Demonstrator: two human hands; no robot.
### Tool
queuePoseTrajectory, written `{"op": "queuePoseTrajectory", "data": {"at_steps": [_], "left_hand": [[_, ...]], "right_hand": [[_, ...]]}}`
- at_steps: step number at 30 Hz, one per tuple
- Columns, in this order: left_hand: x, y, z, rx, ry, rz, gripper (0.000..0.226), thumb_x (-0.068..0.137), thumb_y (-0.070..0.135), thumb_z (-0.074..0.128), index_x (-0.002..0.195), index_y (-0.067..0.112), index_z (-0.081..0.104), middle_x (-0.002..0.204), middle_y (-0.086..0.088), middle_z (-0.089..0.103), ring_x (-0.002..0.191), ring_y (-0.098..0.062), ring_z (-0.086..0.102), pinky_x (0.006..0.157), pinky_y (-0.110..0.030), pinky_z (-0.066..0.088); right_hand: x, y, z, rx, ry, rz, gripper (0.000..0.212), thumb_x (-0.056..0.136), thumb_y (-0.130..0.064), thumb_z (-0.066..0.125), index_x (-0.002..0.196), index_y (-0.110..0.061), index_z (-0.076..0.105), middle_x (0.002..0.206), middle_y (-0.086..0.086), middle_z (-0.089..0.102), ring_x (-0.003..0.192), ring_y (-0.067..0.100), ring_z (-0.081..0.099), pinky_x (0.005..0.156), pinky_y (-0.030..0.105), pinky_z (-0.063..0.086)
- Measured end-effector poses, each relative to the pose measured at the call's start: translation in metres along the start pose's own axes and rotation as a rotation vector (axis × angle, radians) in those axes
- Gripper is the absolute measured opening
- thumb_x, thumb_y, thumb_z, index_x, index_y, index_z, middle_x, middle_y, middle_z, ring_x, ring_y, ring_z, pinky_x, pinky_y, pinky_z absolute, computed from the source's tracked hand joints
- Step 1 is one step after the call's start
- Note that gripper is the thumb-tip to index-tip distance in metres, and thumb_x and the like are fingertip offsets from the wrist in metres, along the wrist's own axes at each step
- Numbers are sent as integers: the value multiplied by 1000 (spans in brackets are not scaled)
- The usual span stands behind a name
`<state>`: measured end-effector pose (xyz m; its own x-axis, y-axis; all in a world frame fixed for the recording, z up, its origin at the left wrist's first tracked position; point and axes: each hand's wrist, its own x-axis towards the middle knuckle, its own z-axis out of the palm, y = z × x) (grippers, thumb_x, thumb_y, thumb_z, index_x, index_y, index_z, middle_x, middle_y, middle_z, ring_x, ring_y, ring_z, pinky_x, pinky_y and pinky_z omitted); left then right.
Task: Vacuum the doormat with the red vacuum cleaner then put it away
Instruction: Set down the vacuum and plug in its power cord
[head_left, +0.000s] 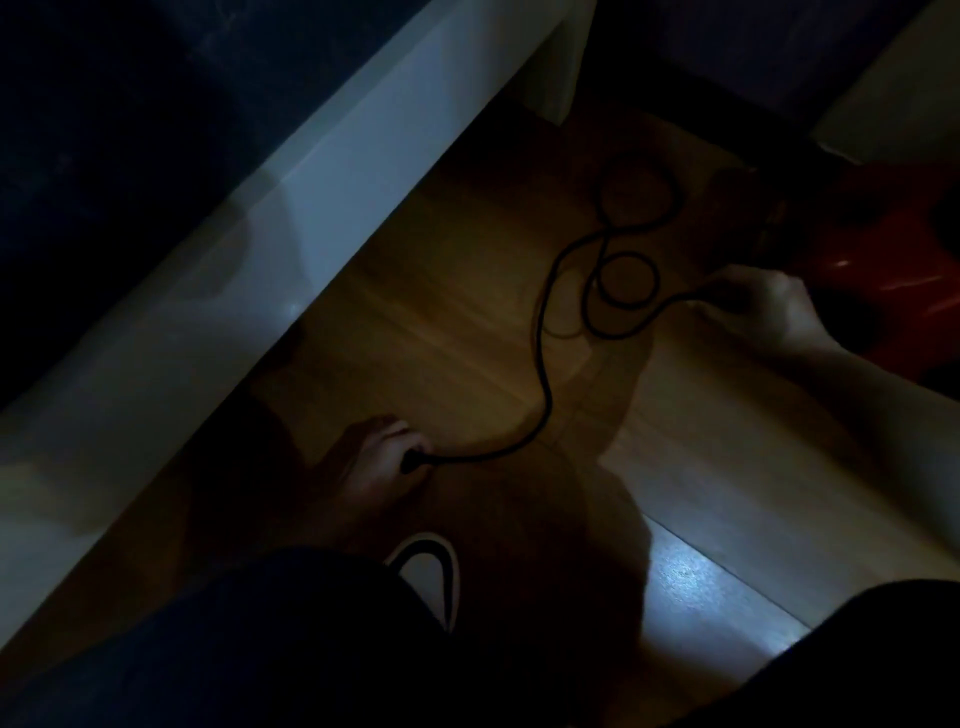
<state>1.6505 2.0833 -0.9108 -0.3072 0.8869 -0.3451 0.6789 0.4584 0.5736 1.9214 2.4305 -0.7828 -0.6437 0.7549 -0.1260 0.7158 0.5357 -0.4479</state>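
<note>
The scene is dim. The red vacuum cleaner sits at the right edge, partly cut off. Its black power cord lies in loose loops on the wooden floor. My left hand grips the plug end of the cord low on the floor at centre left. My right hand pinches the cord close to the vacuum body. No doormat shows in this view.
A white wall or furniture panel runs diagonally along the left, with a white post at its far end. My slipper and dark trouser legs fill the bottom. A bright patch of light lies on the floor at lower right.
</note>
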Motion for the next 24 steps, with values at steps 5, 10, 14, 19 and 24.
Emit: {"op": "queuePoseTrajectory", "data": {"at_steps": [5,10,14,19,24], "left_hand": [[19,32,-17,-152,27,5,13,82,14,78,92,18,69,93,11,62,90,-5,61,76,-16,46],[50,90,-50,-478,82,-97,20,80,12,79,91,24,66,88,15,67,79,13,62,67,-8,49],[75,143,-95,-766,79,-62,21,84,12,76,96,27,68,98,7,73,94,-8,68,77,-24,53],[101,229,-174,-763,48,83,19,93,15,65,111,22,65,104,5,72,96,-8,68,78,-21,54],[112,321,-248,-859,55,168,14,96,8,60,109,10,60,96,-7,72,93,-23,72,86,-43,60]], "right_hand": [[0,6,5,-3,-47,-57,22,90,-14,74,108,-2,71,103,18,72,97,32,69,81,33,48],[0,6,2,30,-17,-72,20,90,-14,74,105,-2,72,102,15,72,93,24,66,79,32,47],[-2,10,-12,96,51,10,20,91,-16,74,107,-4,73,106,14,72,97,24,67,81,32,50],[-4,5,-59,195,128,237,20,94,-14,69,112,-6,73,119,15,71,112,32,65,84,25,41],[0,-8,-129,264,108,320,24,96,-16,65,120,-16,68,121,10,69,113,27,63,85,28,44]]}}
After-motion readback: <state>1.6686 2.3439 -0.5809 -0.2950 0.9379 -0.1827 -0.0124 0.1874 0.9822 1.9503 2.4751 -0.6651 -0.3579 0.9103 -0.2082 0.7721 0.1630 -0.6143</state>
